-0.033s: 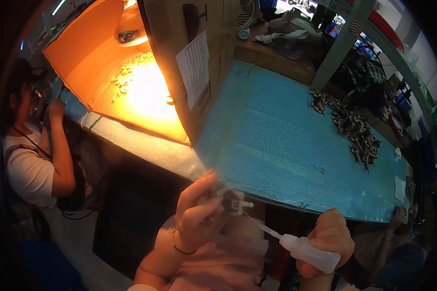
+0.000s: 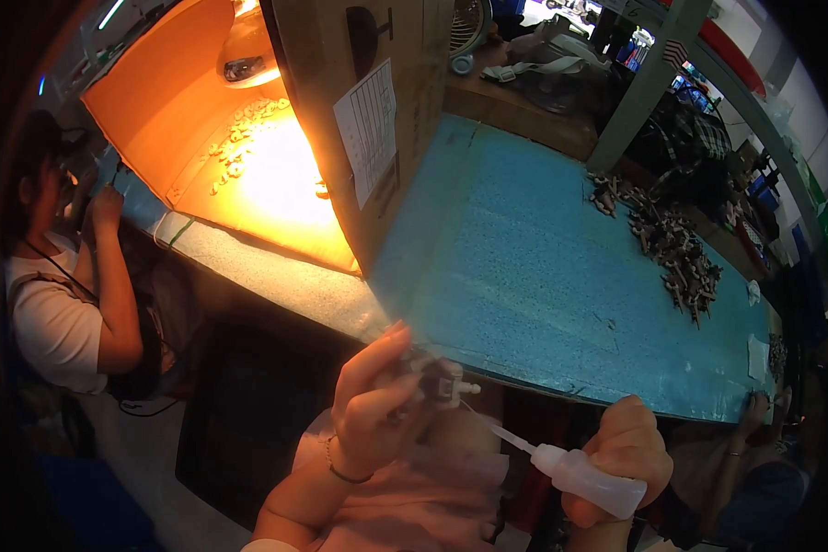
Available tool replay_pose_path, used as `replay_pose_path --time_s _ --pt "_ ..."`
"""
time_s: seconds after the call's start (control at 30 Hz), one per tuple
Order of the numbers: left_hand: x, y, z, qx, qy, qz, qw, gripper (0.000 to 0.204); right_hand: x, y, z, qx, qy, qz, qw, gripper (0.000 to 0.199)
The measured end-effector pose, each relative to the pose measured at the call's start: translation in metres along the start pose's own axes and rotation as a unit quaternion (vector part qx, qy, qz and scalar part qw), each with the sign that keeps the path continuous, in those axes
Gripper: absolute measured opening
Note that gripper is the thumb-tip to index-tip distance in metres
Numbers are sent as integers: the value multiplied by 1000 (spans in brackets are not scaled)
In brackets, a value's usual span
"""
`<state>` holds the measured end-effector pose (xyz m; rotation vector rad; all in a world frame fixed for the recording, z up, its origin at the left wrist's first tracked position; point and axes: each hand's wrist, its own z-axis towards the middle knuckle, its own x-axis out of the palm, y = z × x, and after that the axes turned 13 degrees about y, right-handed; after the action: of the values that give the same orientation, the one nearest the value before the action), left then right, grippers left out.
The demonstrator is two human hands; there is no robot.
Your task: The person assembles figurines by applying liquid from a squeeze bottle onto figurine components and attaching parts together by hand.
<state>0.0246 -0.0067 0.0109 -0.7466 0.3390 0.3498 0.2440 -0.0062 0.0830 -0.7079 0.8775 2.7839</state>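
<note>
the white plastic bottle [image 2: 596, 485] clasped by the right hand [image 2: 629, 454] is best aimed steadily at the blocky grey part [image 2: 448, 386] pinched by the left hand [image 2: 372, 405].

Milky white bottle [image 2: 607, 490], pale small part [image 2: 450, 387], speckled blue tabletop [image 2: 524, 248], dark plaid fabric [image 2: 707, 133]

A translucent white bottle [image 2: 584, 479] is held slanted, its thin nozzle [image 2: 511, 437] pointed up-left toward a small, hand-held greyish part [image 2: 449, 386]; contact cannot be made out.
</note>
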Motion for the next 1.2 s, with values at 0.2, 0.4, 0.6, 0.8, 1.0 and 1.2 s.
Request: replay_pose_path --time_s 0.2,0.4,0.6,0.8,1.0,1.2 --pt "1 -1 2 4 -10 -21 1000 52 -1 4 -2 36 -6 -20 999 43" --pt "8 1 2 -15 -28 -127 991 47 4 5 1 24 -29 -46 998 46" --pt "8 -1 1 -39 -40 -223 973 42 8 2 4 14 -26 19 999 49" --pt "7 -5 3 -58 -34 -235 970 46 7 3 2 12 -35 26 999 51" --pt "7 -7 1 -94 -40 -298 949 41 2 0 12 23 23 16 999 53" --pt "5 -8 1 -97 -39 -298 949 41 6 -3 15 28 5 34 999 56"
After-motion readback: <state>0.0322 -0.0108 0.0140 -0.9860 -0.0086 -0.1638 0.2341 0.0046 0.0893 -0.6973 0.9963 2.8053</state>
